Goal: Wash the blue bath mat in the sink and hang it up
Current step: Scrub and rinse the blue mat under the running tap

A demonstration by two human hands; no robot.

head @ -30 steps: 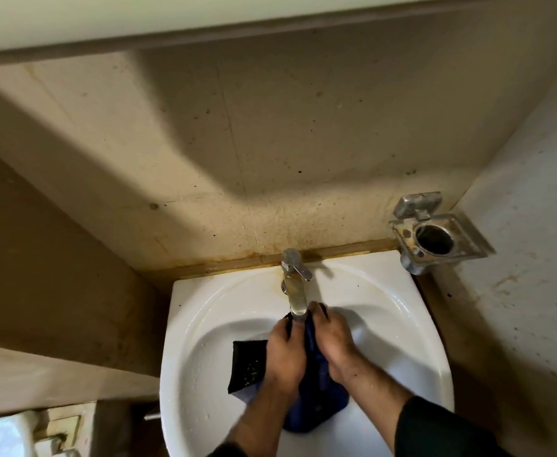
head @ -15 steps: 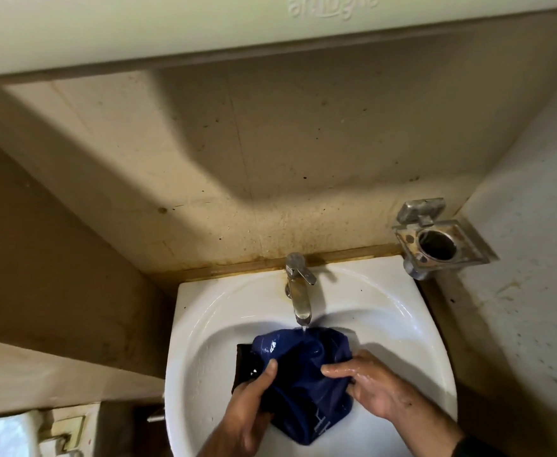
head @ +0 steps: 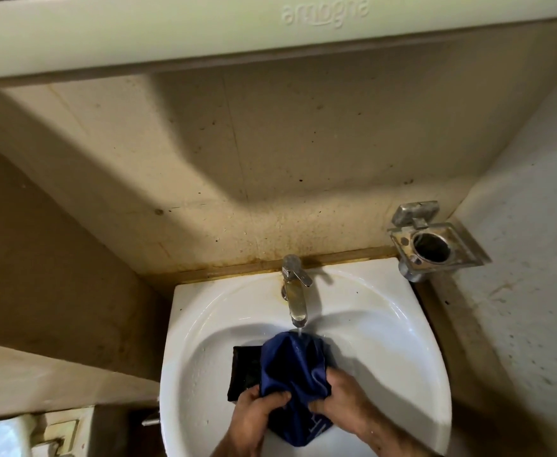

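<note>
Head view: embossed cabinet (head: 270, 24) lettering reads mirrored, illegible. Both hands, left hand (head: 254, 415) and right hand (head: 339, 400), now bunch the blue bath mat (head: 295, 364) nearer, gripping it under the tap (head: 295, 298) in the sink (head: 402, 341).

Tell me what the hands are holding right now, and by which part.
Both hands grip the blue bath mat by its bunched near end, left hand and right hand side by side, in the sink under the running tap.

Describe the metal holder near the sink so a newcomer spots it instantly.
Start at the white sink against the stained back wall. Just past its rear right corner, on the wall, sits the metal holder. Unlike the faucet, it is a square chrome frame with one round empty hole.
</note>
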